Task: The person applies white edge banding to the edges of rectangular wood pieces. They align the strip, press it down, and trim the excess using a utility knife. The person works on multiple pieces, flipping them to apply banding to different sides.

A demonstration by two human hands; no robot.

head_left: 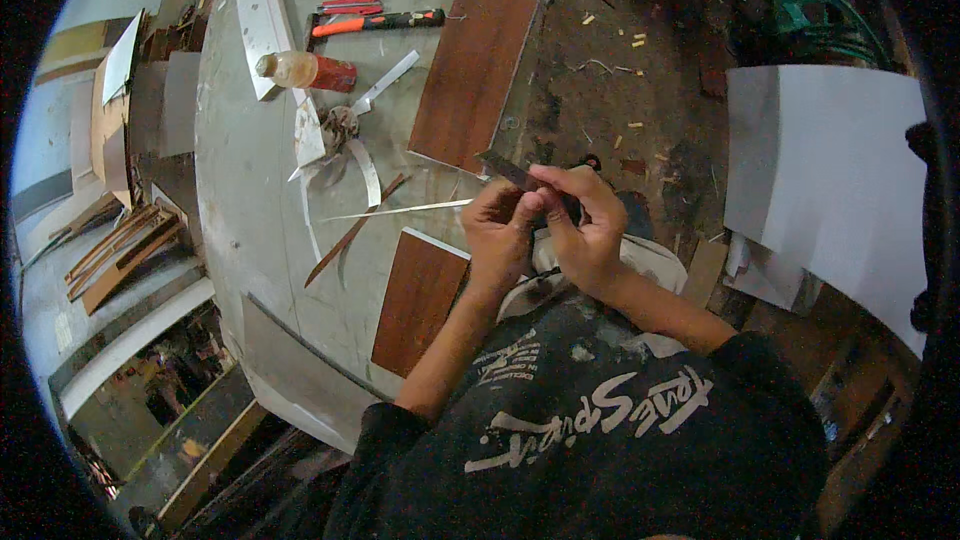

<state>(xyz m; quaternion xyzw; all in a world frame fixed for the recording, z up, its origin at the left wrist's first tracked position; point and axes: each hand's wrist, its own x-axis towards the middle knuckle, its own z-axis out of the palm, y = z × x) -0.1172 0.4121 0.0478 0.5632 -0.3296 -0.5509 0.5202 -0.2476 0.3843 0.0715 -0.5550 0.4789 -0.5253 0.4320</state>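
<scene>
In front of my body, both hands are closed close together with their thumbs touching. My left hand and my right hand pinch a short, flat, dark strip; its far end sticks out toward the table, and the rest is hidden by the fingers. A thin pale strip reaches across the table to my left hand, but I cannot tell whether it is held or passes behind. A small brown wood-grain panel lies left of my left forearm. Beyond my hands is a longer wood-grain panel.
On the grey table lie a black-and-orange hammer, a red cutter, a bottle with reddish contents, a crumpled rag and brown offcut strips. Large white boards stand at right. Scraps litter the floor.
</scene>
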